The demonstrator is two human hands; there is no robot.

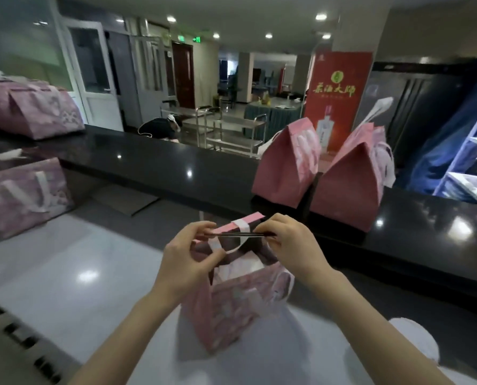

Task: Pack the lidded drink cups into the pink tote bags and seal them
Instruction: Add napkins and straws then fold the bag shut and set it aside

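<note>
A pink tote bag (229,307) stands upright on the white counter (65,273) in front of me. My left hand (187,257) pinches the left end of the bag's top edge, and my right hand (290,240) pinches the right end, where a dark closing strip runs between them. The bag's mouth is partly pressed together; a white handle loops over the top. Something pale shows inside the bag, but I cannot tell whether it is a cup.
Two closed pink totes (287,168) (351,179) stand on the black raised ledge (162,168) at the right. More pink totes (34,112) (23,195) sit at the left. A person crouches beyond the ledge (162,126); steel carts stand behind.
</note>
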